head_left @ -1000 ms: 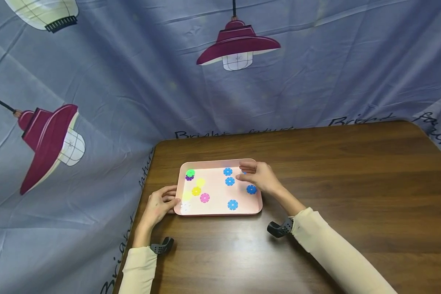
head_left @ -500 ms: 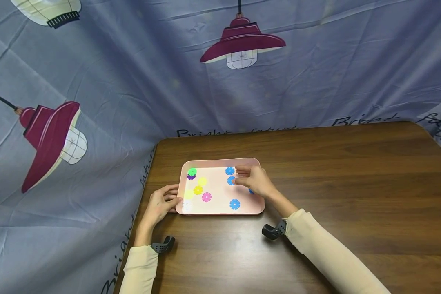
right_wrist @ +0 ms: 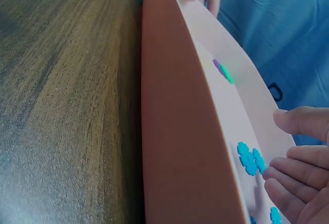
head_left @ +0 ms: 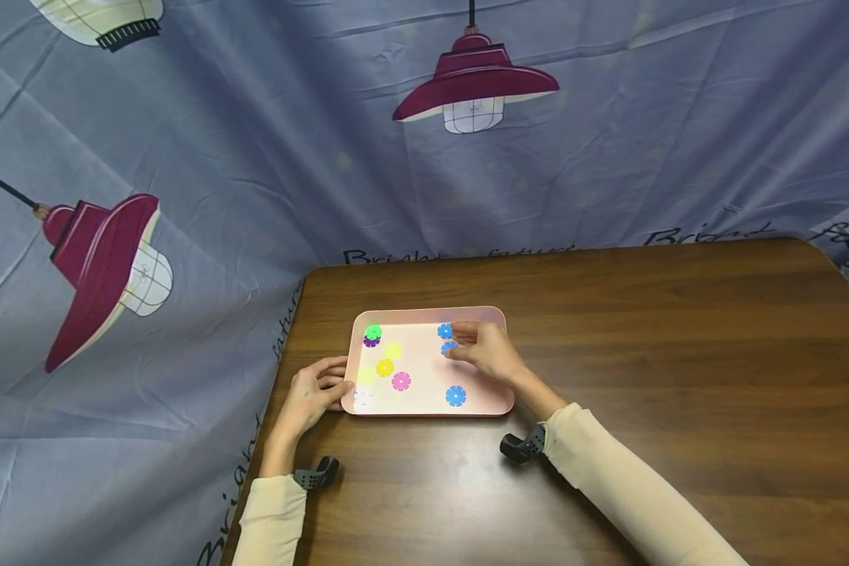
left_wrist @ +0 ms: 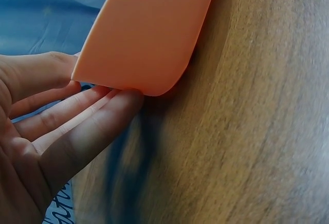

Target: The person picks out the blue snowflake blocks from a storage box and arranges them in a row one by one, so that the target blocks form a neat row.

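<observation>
A shallow pink tray (head_left: pixel 424 317) lies on the table. At its left end my left hand (head_left: pixel 314 393) holds the wall, thumb at the rim and fingers against the outside. My right hand (head_left: pixel 491 351) hovers over the tray's right part, fingers and thumb spread with nothing seen between them. Near its fingertips lie two blue notched discs (head_left: pixel 445 331), partly covered; another blue disc (head_left: pixel 456 395) sits by the near wall. Further left are a green disc (head_left: pixel 373 332) overlapping a purple disc (head_left: pixel 371 343), a yellow disc (head_left: pixel 385 367) and a pink disc (head_left: pixel 401 381).
Pale yellow discs (head_left: pixel 393 350) and whitish discs (head_left: pixel 363 395) lie in the tray's left part. The brown wooden table (head_left: pixel 651 354) extends right. A blue curtain (head_left: pixel 290 141) printed with lamps hangs along the back and left. Dark bands (head_left: pixel 523 445) sit on both wrists.
My right hand has shifted left and slightly nearer, now covering the blue disc at the right that showed before. My left hand stays at the tray's end. The whole view has shifted slightly.
</observation>
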A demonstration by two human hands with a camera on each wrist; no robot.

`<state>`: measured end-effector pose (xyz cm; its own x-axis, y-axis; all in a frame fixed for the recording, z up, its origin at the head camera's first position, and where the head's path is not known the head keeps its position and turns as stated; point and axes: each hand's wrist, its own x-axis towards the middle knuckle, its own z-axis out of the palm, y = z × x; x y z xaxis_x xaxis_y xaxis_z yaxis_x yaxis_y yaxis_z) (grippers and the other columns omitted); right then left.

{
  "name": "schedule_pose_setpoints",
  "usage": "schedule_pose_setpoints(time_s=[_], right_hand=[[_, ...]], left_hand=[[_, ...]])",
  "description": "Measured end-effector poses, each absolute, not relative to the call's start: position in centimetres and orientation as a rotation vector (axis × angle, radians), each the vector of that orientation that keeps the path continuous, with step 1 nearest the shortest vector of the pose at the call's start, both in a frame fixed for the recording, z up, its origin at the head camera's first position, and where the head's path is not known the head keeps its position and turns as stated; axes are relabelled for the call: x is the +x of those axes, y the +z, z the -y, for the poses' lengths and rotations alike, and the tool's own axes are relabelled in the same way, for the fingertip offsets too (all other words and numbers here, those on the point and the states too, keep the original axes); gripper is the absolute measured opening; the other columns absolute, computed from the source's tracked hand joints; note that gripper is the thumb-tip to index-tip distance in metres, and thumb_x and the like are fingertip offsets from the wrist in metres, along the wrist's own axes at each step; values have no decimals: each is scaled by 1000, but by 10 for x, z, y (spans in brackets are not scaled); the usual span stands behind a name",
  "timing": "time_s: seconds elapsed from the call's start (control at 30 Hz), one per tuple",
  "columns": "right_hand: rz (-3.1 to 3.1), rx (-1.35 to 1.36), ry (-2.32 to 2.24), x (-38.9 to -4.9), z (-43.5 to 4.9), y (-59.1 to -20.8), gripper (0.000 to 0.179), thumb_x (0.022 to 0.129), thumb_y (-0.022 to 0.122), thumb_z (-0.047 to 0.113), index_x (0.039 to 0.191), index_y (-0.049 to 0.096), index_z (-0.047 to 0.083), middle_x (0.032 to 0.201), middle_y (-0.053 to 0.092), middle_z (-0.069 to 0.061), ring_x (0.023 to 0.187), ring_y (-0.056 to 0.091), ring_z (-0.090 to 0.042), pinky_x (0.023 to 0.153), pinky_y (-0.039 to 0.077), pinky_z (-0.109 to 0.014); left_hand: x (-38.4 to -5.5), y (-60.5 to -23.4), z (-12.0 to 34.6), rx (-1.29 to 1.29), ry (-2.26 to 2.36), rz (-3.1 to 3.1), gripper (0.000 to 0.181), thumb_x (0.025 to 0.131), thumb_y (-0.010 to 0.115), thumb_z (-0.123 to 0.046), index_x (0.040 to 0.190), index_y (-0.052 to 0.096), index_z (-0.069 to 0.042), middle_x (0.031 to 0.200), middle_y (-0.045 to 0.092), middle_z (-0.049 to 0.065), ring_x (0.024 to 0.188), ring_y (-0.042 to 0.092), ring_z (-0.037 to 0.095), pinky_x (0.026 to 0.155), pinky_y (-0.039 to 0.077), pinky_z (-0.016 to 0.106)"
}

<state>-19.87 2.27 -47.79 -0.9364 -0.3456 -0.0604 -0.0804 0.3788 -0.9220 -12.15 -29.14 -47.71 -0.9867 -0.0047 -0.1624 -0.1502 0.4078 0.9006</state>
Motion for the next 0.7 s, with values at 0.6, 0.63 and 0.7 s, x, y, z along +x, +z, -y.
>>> schedule_pose_setpoints(time_s=[0.6,0.63,0.7], right_hand=[[-2535,-427,-1508,-200,-13,-491,48,75,82,3,119,67,-7,108,71,-19,100,68,-28,88,55,-38],[-2552,-431,-1495,-201,-13,-492,48,74,82,2,118,67,-6,107,71,-18,99,68,-28,87,55,-38],[-2581,-437,-1472,-202,-11,-494,47,73,82,2,117,68,-5,105,72,-17,97,68,-26,86,55,-38]], left_hand=[[-120,-480,294,-118,1658,-2496,49,86,71,5,133,56,3,112,64,23,93,66,28,62,60,34],[-120,-480,294,-120,1661,-2495,49,86,71,5,133,56,3,112,64,23,93,66,28,62,60,34],[-120,-479,293,-128,1669,-2488,49,86,71,5,132,56,3,112,64,23,93,66,28,62,60,35]])
